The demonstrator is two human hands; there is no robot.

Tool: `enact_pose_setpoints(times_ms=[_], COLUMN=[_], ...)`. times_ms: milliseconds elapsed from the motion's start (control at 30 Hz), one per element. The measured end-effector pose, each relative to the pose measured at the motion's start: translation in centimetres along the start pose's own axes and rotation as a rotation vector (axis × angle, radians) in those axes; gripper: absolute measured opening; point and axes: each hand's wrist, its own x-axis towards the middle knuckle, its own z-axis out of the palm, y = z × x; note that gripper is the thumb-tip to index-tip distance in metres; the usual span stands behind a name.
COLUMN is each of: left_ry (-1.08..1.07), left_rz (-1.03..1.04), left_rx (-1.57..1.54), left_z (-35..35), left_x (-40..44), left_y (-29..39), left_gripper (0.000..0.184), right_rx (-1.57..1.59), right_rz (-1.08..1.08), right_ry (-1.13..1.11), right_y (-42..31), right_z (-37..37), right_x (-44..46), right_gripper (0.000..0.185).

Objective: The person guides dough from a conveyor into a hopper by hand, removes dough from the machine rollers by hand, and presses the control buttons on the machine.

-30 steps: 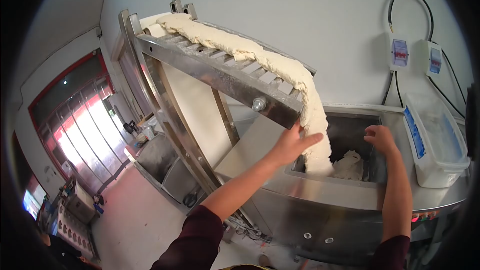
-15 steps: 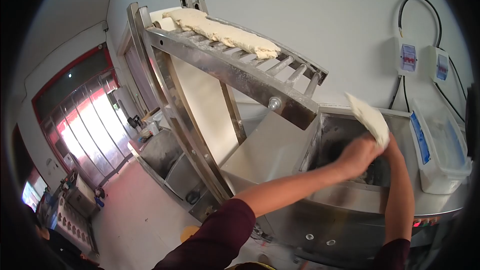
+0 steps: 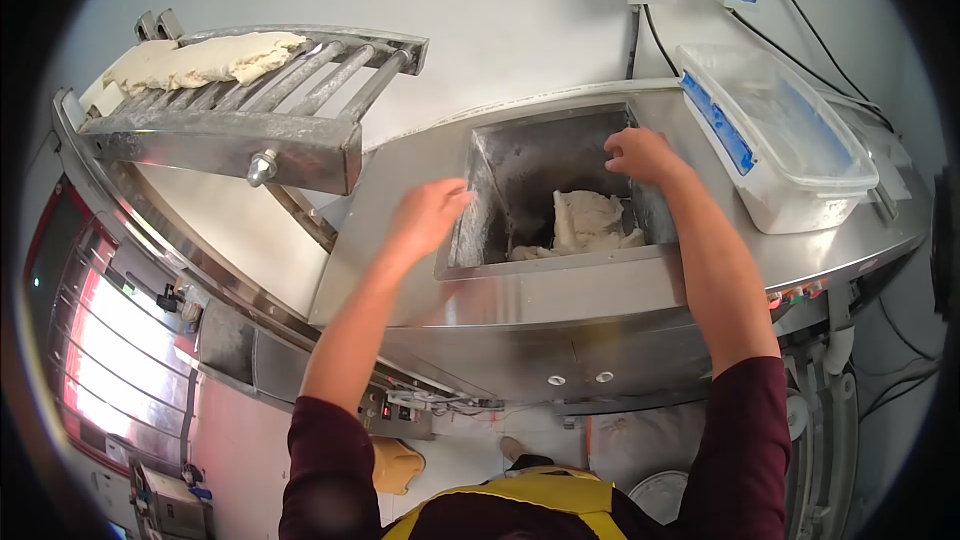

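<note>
One hopper holds dough at twelve o'clock, one tub at two, fingers half-curled on our left hand and right hand

Dough lies in the hopper; a slab tops rollers.

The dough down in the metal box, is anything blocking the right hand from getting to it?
Nothing visible is in the way. The right hand is by the open top of the metal box, and the dough lies lower down inside, uncovered.
</note>
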Motion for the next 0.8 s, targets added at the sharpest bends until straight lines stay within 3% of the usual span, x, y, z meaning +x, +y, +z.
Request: enact_pose_setpoints(times_ms=[200, 400, 533, 667, 800], left_ry=[0.357, 0.541, 0.548, 0.531, 0.463], left_rz=[0.074, 0.146, 0.191, 0.175, 0.134], left_rx=[0.211, 0.132, 0.183, 0.199, 0.203], left_z=[-2.2, -0.5, -0.4, -0.6, -0.7], left_x=[-9.2, -12.6, -12.8, -12.8, -12.9], left_y=[-5.5, -6.0, -6.4, -6.2, -6.6], left_gripper=[0.035, 0.036, 0.035, 0.036, 0.039], right_rx=[0.167, 0.706, 1.023, 0.736, 0.636], right_rz=[-0.125, -0.139, -0.281, -0.700, -0.838], right_ry=[0.136, 0.396, 0.459, 0.318, 0.140], right_y=[0.8, -1.3, -9.5, -21.2, -30.9], right_z=[0.4, -1.9, -10.1, -17.8, -20.4], right_x=[0.9, -0.2, -1.7, -1.9, 1.5], right_gripper=[0.032, 0.037, 0.044, 0.067, 0.085])
